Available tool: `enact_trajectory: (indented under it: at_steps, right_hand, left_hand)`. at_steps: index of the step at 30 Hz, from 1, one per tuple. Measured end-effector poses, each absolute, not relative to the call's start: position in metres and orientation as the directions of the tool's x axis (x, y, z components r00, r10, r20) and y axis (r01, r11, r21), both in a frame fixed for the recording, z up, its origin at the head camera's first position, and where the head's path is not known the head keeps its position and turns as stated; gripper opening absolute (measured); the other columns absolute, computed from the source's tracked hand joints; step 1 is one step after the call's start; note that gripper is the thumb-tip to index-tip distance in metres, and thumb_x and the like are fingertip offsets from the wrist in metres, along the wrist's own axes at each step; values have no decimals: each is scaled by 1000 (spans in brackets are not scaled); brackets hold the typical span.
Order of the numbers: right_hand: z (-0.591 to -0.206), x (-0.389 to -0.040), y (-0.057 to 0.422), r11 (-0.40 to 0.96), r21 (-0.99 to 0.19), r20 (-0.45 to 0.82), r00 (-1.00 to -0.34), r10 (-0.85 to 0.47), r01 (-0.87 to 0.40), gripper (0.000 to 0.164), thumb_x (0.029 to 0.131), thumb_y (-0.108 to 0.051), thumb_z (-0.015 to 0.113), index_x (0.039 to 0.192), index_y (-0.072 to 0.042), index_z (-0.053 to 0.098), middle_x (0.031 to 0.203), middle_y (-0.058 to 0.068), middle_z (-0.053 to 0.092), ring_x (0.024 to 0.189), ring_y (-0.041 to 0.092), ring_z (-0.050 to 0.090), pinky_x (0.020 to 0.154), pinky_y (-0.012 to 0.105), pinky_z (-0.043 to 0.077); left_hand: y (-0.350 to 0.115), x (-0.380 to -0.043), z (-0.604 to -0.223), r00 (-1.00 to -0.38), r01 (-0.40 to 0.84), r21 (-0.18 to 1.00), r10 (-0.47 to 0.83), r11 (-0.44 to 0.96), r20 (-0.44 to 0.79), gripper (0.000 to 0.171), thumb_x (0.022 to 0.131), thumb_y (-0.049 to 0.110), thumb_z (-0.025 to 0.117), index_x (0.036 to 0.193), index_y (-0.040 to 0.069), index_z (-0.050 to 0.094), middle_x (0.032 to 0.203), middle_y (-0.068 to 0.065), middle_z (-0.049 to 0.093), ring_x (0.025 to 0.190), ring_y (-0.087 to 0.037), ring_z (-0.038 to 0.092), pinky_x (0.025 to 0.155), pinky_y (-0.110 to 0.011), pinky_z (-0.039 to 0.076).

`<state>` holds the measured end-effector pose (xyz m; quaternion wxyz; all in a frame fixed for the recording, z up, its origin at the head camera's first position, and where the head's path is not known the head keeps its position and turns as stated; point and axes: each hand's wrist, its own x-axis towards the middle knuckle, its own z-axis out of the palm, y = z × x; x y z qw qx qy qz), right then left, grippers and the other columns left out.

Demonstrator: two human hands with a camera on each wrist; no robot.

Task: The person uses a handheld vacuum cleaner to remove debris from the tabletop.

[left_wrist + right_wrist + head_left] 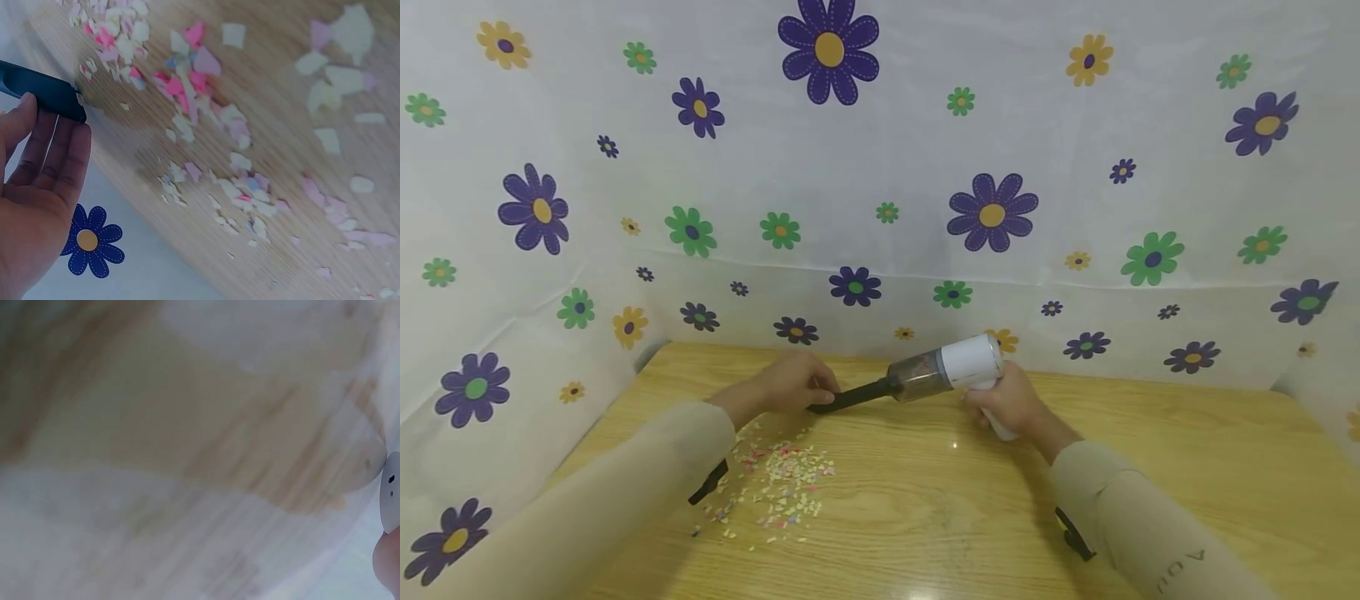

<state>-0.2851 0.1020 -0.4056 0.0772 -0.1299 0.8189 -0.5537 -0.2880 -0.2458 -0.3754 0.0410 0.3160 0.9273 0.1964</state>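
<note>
Reaching in from the near edge are two beige sleeves, a left sleeve [617, 492] and a right sleeve [1150, 517], the right one marked with dark lettering. A small black device sits under each wrist, one at the left [709, 483] and another at the right [1075, 535]. Between the arms lies the wood-grained counter [910, 508]. Loose paper scraps [790, 471] are scattered over its left part, mostly pale yellow, with pink, lilac and blue bits among them.

Just beyond the scraps, a handheld vacuum [970, 362] is held between both hands, its black nozzle [859, 393] pointing left and its white body to the right, slightly raised. A smoky, see-through chamber [917, 377] joins the two. The left hand [793, 383] pinches the nozzle's end, thumb on one side and fingers on the other. The right hand [1015, 404] grips the white handle [1002, 425], fingers curled round it. Whether the nozzle tip touches the counter, I cannot tell.

At the far side and along the left hangs a white cloth [880, 150] printed with purple, green and orange flowers.
</note>
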Motion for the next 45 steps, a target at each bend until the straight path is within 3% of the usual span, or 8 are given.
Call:
enact_trajectory:
  at_steps: [13, 22, 29, 45]
  right_hand:
    - [-404, -282, 101, 346, -922, 43, -935, -352, -172, 33, 78, 1, 67, 108, 5, 55, 65, 15, 62, 51, 19, 58, 55, 31, 54]
    - [-407, -280, 96, 352, -916, 52, -926, -375, -193, 31, 74, 1, 66, 103, 3, 54, 63, 10, 60, 48, 18, 56, 51, 30, 52]
    - [-406, -278, 92, 323, -924, 62, -915, -399, -204, 37, 75, 1, 67, 109, 3, 53, 67, 8, 60, 49, 18, 56, 50, 29, 52]
    - [-409, -275, 86, 301, -925, 81, -893, -443, -233, 35, 75, 1, 67, 108, 2, 53, 67, 8, 60, 49, 19, 56, 50, 30, 52]
  left_hand:
    - [-250, -275, -377, -800, 549, 407, 600, 730, 1, 5, 90, 11, 72, 92, 9, 77, 86, 2, 74, 76, -8, 62, 73, -29, 54]
    - [-253, -263, -375, -762, 575, 409, 646, 708, -46, 4, 90, 9, 71, 89, 10, 75, 85, 4, 72, 78, -7, 62, 73, -27, 54]
    - [-258, -257, -372, -763, 568, 405, 643, 716, -69, 4, 90, 9, 71, 90, 10, 75, 83, 6, 70, 74, -5, 60, 71, -25, 53]
    - [-267, -242, -371, -726, 602, 437, 686, 668, -47, 4, 91, 13, 72, 91, 10, 75, 83, 7, 71, 73, -2, 59, 69, -24, 52]
